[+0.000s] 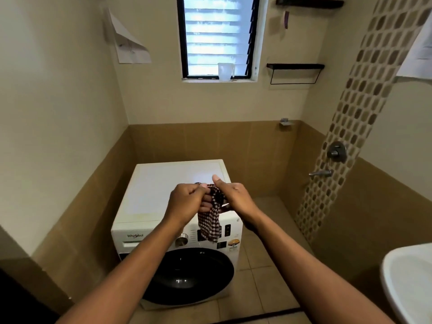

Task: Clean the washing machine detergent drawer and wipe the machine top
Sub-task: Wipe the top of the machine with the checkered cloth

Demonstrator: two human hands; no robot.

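A white front-loading washing machine (163, 190) stands in the corner, its flat top bare and its detergent drawer (131, 240) shut at the upper left of the front panel. Above the machine's front edge I hold a dark red and white checked cloth (210, 223) in both hands. My left hand (187, 202) is closed on the cloth's upper part. My right hand (233, 195) grips the same bunched end, thumb raised. The rest of the cloth hangs down over the control panel.
A white sink (411, 277) juts in at the lower right. Shower taps (336, 152) sit on the mosaic-tiled right wall. A clear measuring jug (225, 71) stands on the window sill. Two dark wall shelves (295, 66) hang right of the window. Tiled floor lies right of the machine.
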